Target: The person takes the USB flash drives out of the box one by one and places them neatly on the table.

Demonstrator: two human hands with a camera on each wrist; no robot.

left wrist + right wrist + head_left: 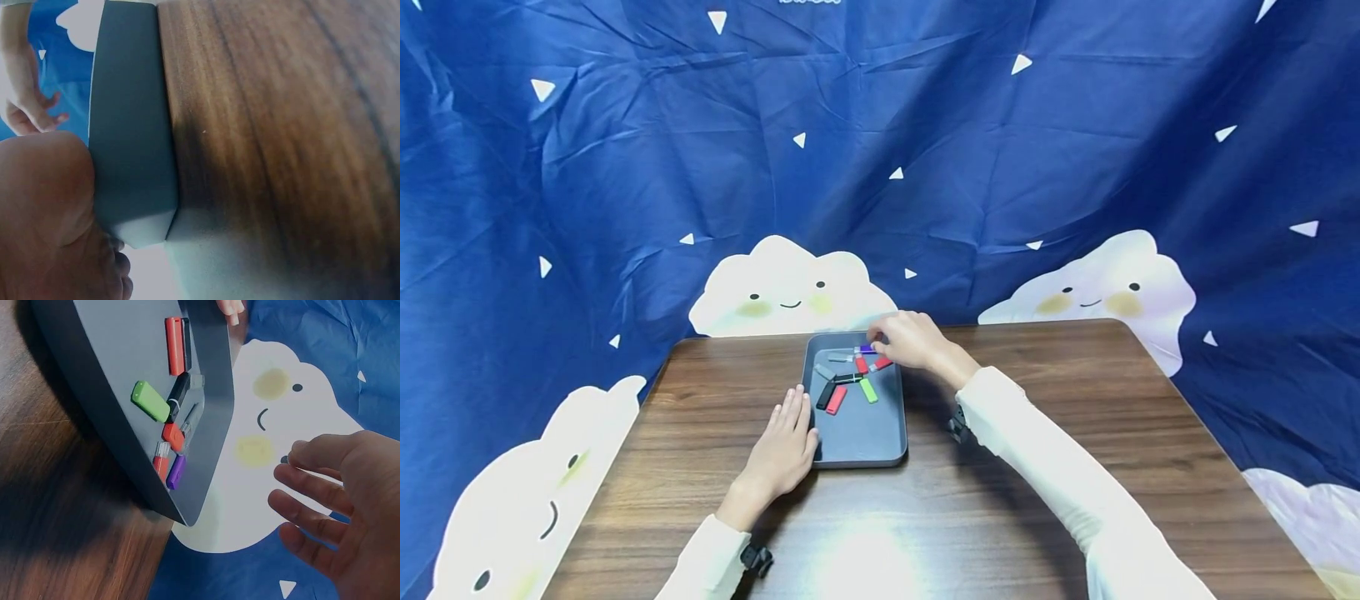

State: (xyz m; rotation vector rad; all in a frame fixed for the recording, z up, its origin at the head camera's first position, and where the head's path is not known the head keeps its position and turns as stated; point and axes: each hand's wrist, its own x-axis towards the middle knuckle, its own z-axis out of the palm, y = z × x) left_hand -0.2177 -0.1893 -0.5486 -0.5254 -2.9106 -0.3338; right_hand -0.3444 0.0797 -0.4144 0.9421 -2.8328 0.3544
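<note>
Several small USB sticks lie in a grey tray (859, 442), most of them toward its far half. A purple stick (177, 472) is at the far end, close to a red one with a clear end (160, 461). A green stick (868, 390) lies on the right, and a larger red stick (837, 400) beside a black one (825, 396) on the left. My right hand (910, 340) hovers over the tray's far right corner; in the right wrist view its fingers are loosely bent and hold nothing. Against the tray's left wall rests my left hand (784, 454), fingers extended.
The tray stands on a brown wood-grain table (1037, 400). Behind the far edge hangs a blue curtain (925, 108) with white triangles and smiling clouds. Both wrists wear black cameras, and light glares off the table's front.
</note>
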